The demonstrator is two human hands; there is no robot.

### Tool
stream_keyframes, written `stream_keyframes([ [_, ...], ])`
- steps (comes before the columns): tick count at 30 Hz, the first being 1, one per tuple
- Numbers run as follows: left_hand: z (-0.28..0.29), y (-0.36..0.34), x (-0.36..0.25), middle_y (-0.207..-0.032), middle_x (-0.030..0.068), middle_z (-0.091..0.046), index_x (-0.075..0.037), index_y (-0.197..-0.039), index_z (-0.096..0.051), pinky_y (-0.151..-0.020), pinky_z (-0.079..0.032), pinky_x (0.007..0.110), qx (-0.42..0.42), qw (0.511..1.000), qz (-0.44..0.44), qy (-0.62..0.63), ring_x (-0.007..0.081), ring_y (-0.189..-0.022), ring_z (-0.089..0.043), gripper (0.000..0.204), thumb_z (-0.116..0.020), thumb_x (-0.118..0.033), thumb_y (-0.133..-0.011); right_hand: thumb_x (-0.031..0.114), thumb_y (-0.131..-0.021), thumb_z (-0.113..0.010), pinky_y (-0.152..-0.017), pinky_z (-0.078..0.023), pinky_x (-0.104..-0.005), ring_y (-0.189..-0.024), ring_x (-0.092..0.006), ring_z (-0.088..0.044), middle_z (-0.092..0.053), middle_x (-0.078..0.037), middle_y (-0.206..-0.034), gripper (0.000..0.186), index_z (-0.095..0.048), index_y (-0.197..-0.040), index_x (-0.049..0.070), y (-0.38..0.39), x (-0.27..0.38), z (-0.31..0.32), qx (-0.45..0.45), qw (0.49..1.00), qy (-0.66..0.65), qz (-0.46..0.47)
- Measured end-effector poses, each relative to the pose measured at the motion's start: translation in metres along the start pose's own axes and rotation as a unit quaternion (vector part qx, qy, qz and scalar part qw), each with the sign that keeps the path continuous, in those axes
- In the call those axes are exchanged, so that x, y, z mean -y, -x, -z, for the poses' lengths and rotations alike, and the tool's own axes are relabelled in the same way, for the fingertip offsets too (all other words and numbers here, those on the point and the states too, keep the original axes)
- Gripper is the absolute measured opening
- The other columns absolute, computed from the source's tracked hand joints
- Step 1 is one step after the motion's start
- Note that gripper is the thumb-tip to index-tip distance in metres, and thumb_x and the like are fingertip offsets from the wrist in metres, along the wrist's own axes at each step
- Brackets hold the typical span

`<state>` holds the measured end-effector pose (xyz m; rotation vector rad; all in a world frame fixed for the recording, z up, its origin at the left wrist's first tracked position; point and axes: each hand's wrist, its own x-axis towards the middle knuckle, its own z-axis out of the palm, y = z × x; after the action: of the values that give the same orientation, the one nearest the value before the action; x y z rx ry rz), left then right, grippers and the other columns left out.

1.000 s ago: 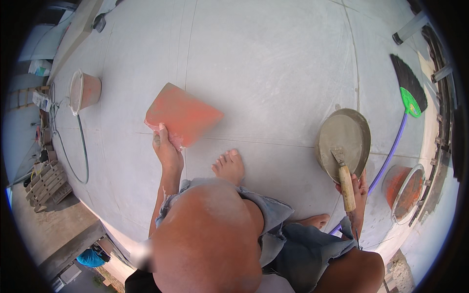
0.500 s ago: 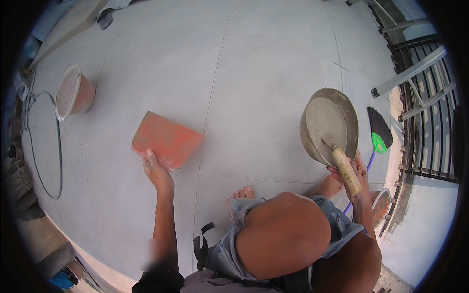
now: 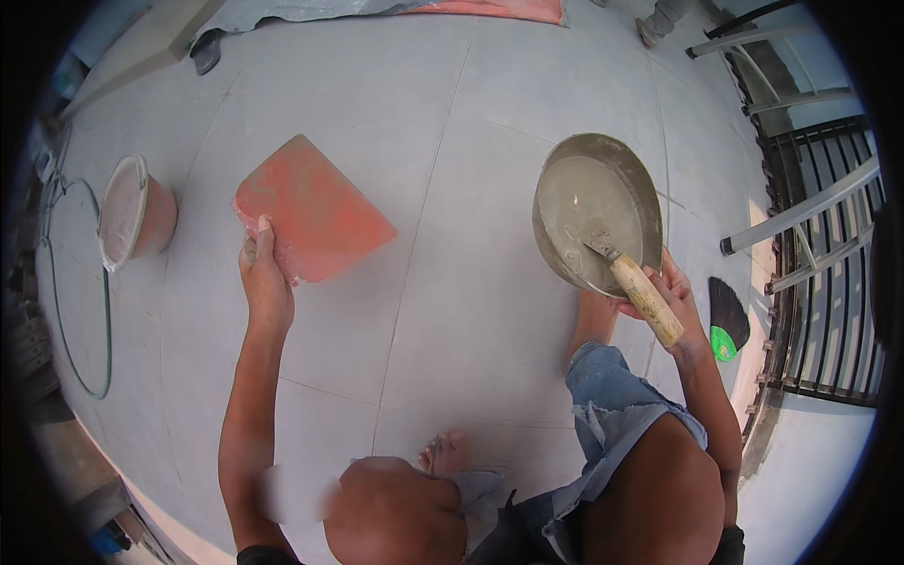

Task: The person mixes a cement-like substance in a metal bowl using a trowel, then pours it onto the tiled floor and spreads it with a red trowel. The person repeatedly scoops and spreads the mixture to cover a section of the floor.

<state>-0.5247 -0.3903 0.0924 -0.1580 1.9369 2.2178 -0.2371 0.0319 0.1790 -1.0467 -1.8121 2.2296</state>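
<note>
A pale grey tiled floor (image 3: 452, 188) fills the view, its thin joints bending toward the rim, with dark metal railings (image 3: 810, 245) along the right side. The left hand (image 3: 266, 282) grips the near corner of a red square tile (image 3: 311, 212), which lies diamond-wise, one corner pointing up and away. The right hand (image 3: 670, 299) is closed around the wooden handle of a trowel (image 3: 633, 281); its long axis runs from lower right to upper left, blade in the round mortar pan (image 3: 595, 212). A bucket (image 3: 134, 215) lies tipped well left of the tile, and what is probably a brush (image 3: 727, 320) sits near the railings. Bare floor lies between tile and pan.
</note>
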Motion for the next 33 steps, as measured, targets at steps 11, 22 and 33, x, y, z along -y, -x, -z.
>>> stream_keyframes([
  [11,-0.038,-0.033,-0.039,-0.117,0.0004,-0.064,-0.003,-0.138,-0.055,-0.069,-0.042,0.024,0.017,0.995,0.044,-0.083,0.0059,-0.095,-0.056,0.051,-0.052,-0.046,-0.112,0.008,-0.111,-0.050,-0.079,-0.071,-0.0371,-0.096,-0.0235,-0.078,-0.071,-0.017,-0.128,0.065,-0.021,-0.169,0.012,-0.105,-0.059,0.017,0.157,0.986,-0.006,-0.058],
  [22,0.051,0.076,-0.092,-0.145,0.0079,-0.058,-0.001,-0.153,-0.045,-0.108,-0.046,0.034,-0.119,0.982,0.080,-0.126,0.0169,-0.133,-0.056,0.053,-0.049,-0.038,-0.114,0.004,-0.112,-0.049,-0.101,-0.048,-0.0196,-0.124,-0.0066,-0.057,-0.054,-0.008,-0.153,0.066,-0.018,-0.170,0.003,-0.195,-0.091,0.025,0.256,0.964,0.015,-0.067],
  [33,-0.020,0.153,-0.117,-0.152,0.0115,-0.050,-0.001,-0.159,-0.037,-0.115,-0.043,0.041,-0.254,0.955,0.088,-0.124,0.0235,-0.139,-0.051,0.061,-0.045,-0.043,-0.115,0.005,-0.112,-0.048,-0.074,-0.056,-0.0241,-0.080,-0.0063,-0.064,-0.060,-0.010,-0.141,0.067,-0.016,-0.171,0.006,-0.216,-0.090,0.034,0.272,0.957,0.060,-0.078],
])
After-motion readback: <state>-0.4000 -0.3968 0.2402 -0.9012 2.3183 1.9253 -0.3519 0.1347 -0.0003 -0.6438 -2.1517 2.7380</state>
